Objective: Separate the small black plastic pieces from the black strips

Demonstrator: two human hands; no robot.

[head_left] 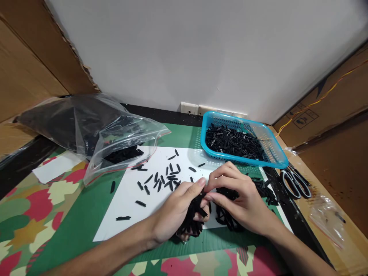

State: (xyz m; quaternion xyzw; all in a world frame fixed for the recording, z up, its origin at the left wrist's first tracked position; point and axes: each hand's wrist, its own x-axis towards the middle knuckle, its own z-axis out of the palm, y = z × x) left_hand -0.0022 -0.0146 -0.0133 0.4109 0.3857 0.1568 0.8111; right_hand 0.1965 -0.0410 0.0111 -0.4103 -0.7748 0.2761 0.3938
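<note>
L hand (179, 209) clenched on bunch of black strips (193, 218), R hand (234, 195) pinching one from it

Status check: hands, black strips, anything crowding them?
Left hand clutching bunch of black strips. Right hand pinching at the bunch. Loose strips on white sheet; blue basket beyond.

No words or numbers can be read. The cardboard box (322, 115) on the right carries only a small printed frame with handling symbols (305, 118), perhaps arrows; they are too small to tell.
</note>
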